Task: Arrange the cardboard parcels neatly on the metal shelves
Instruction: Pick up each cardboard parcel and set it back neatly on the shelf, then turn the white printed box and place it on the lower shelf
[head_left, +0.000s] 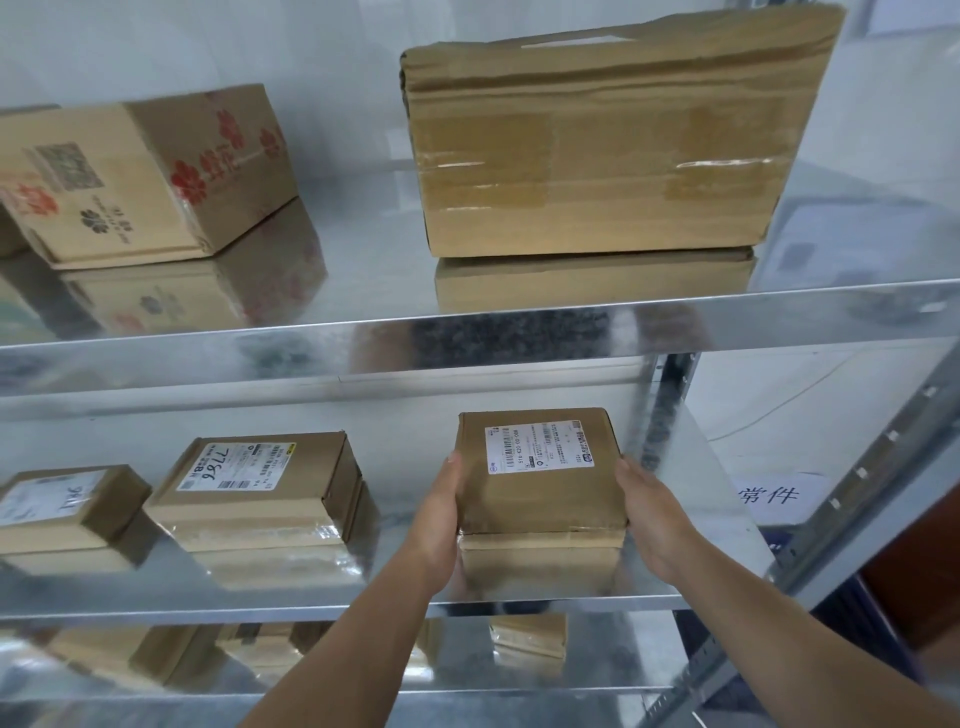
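A small square cardboard parcel (540, 499) with a white label lies flat on the middle metal shelf (395, 597), toward its right end. My left hand (441, 512) holds its left side and my right hand (652, 514) holds its right side, fingers along the edges. Two more labelled parcels lie on the same shelf: one (260, 488) left of centre and one (62, 506) at the far left. On the upper shelf (363, 332) stand a large taped box (608, 140) at the right and a flower-printed box (140, 176), turned at an angle, at the left.
A perforated metal upright (670, 395) rises just right of the held parcel. Another rack frame (872, 467) slants at the far right, beside a white floor sign (774, 493). Bare shelf lies between the middle parcel and the held one. More parcels (527, 642) sit on a lower shelf.
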